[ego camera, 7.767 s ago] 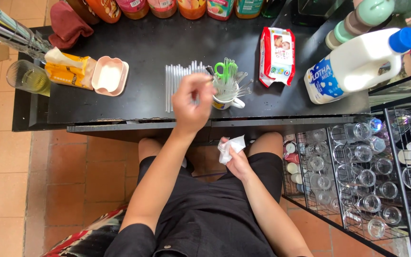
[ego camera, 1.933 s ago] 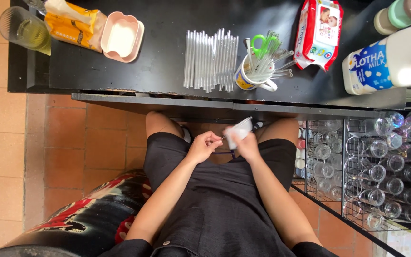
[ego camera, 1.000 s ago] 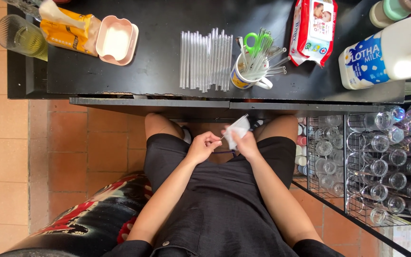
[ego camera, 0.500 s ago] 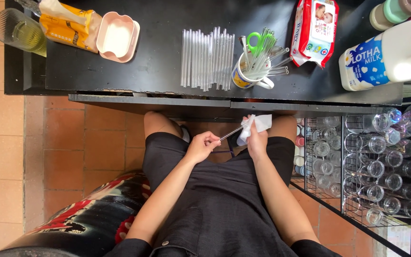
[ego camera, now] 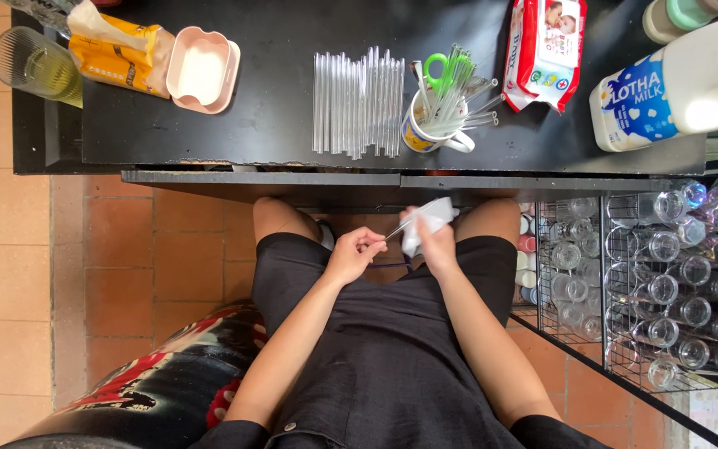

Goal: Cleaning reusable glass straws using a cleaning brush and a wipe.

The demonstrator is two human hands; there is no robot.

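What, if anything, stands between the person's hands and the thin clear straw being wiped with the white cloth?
Nothing visible does. The left hand pinches one end of the straw, and the right hand wraps the white cloth around its other part, below the black table edge.

White wipe [ego camera: 425, 223], black table [ego camera: 292, 83], pink dish [ego camera: 201, 73], green scissors [ego camera: 438, 66]
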